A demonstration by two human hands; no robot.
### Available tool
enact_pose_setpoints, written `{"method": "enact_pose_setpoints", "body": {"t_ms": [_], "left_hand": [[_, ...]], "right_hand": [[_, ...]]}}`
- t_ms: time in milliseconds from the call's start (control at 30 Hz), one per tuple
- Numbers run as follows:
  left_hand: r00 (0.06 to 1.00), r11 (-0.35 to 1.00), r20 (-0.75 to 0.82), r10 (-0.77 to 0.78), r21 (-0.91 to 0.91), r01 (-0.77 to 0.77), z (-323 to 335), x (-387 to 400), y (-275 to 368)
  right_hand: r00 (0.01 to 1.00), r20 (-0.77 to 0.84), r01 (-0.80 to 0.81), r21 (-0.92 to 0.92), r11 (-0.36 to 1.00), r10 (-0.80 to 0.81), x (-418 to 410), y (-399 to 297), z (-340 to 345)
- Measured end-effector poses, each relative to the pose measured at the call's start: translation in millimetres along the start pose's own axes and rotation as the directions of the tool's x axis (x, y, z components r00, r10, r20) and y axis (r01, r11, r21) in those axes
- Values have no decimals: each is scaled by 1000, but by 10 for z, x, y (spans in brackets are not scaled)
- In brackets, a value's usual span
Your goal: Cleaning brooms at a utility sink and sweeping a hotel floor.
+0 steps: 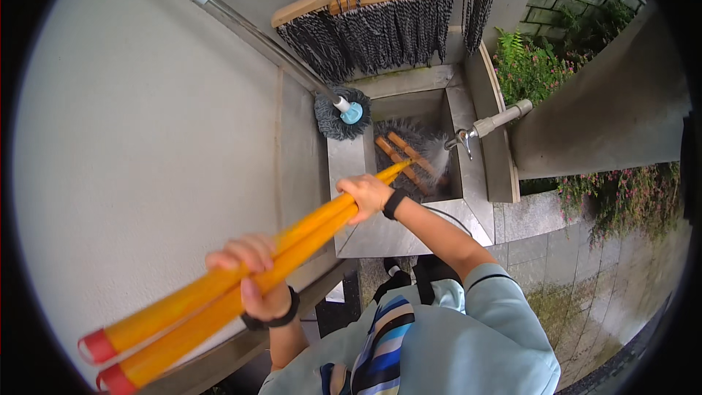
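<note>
Two yellow mop handles (321, 216) with red end caps lie side by side in both my hands. My left hand (253, 271) grips them near the upper ends, and my right hand (366, 196) is wrapped around them lower down. They slant into a stone mop sink (356, 230), where two wooden mop heads (403, 156) with wet grey strands (396, 129) lie. Water sprays from a metal tap (463, 140) at the sink's right side onto the heads. Spray and strands partly hide the sink floor.
A round spin mop (343, 114) rests on the sink's left rim, its metal pole (258, 46) leaning along the wall (164, 137). Wide string mops (392, 27) hang behind the sink. A thick pillar (603, 104) and flowering plants (521, 63) stand at right.
</note>
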State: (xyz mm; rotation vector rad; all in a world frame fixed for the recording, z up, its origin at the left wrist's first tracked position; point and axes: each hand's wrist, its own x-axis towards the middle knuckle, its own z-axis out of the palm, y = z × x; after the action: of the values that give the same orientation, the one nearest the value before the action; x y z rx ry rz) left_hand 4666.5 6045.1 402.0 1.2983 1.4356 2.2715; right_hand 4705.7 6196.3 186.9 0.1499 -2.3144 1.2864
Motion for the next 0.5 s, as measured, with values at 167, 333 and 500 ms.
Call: {"method": "enact_pose_setpoints", "body": {"t_ms": [167,333,500], "left_hand": [[997,999,69,-42,-30,44,-214,205,311],[999,998,39,-34,45,33,82,-3,39],[993,998,119,-26,59,19,-82,231,484]], "right_hand": [[1000,-15,3,59,998,-2,263,-299,-21],[998,-46,41,1,999,-41,3,-28,-24],[998,-1,56,99,994,-57,192,-422,-7]]}}
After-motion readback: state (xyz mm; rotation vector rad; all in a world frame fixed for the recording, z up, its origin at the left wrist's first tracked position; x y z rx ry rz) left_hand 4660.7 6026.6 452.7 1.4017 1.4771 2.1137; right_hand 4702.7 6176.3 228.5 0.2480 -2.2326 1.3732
